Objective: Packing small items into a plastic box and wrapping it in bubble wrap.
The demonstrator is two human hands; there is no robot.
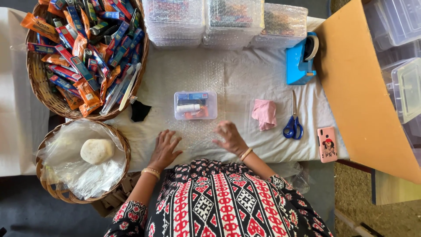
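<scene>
Pressing flat on a sheet of bubble wrap (197, 87), the left hand (165, 148) and right hand (229, 137) lie open, fingers spread, empty; a small clear plastic box (195, 105) sits on it just beyond them.

Big wicker basket (37, 83) sitting top left, overflowing with orange and blue packets (83, 48). Smaller basket (55, 188) below, holding plastic bag (87, 175) and pale round lump (97, 150). Blue tape dispenser (300, 61), pink cloth (264, 113), blue-handled scissors (293, 120), pink phone (327, 144) lying on surface (245, 74) at right.
</scene>
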